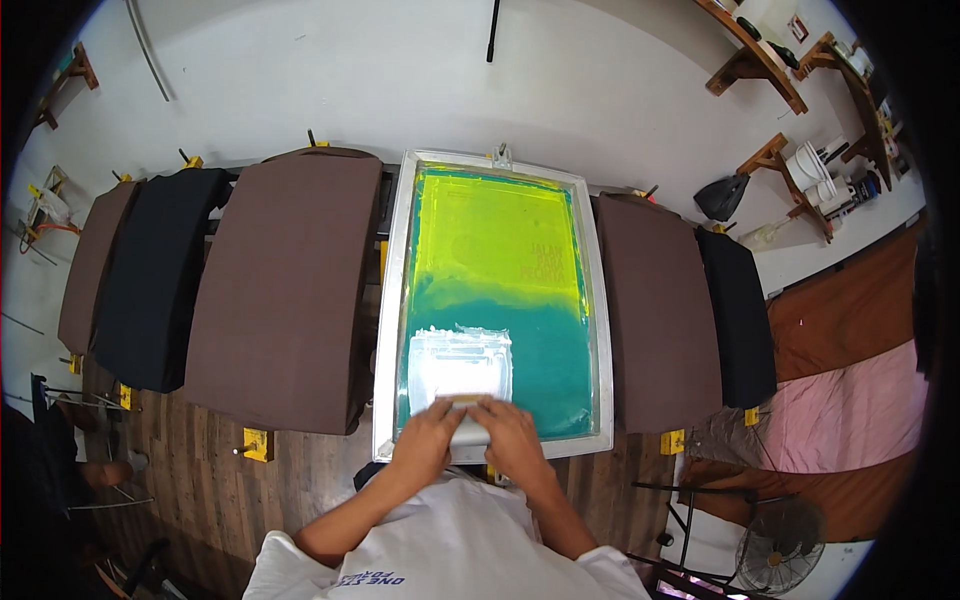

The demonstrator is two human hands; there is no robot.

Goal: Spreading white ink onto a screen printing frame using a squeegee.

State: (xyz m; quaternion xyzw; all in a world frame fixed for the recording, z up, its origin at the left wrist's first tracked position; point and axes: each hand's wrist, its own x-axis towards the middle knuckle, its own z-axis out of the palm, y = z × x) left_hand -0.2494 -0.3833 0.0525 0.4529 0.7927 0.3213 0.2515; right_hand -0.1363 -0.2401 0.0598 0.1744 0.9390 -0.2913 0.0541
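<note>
A screen-printing frame [602, 330] with a pale metal rim lies flat in front of me. Its mesh [545, 360] is yellow-green at the far part and teal nearer me. White ink [460, 362] covers a rectangular patch at the near left of the mesh. At the near end of that patch, my left hand [424, 442] and my right hand [508, 434] grip a squeegee [470, 433] side by side, thumbs close together. Both hands are closed round it, and their fingers partly hide it. What lies beneath the screen is hidden.
Brown cloth-covered boards [285, 290] [660, 310] flank the screen, with black-covered boards [160, 280] [738, 320] farther out. Yellow brackets [258, 445] stick out at their near ends. A white wall rises behind; shelves [760, 70] hang at upper right. A fan [780, 548] stands at lower right.
</note>
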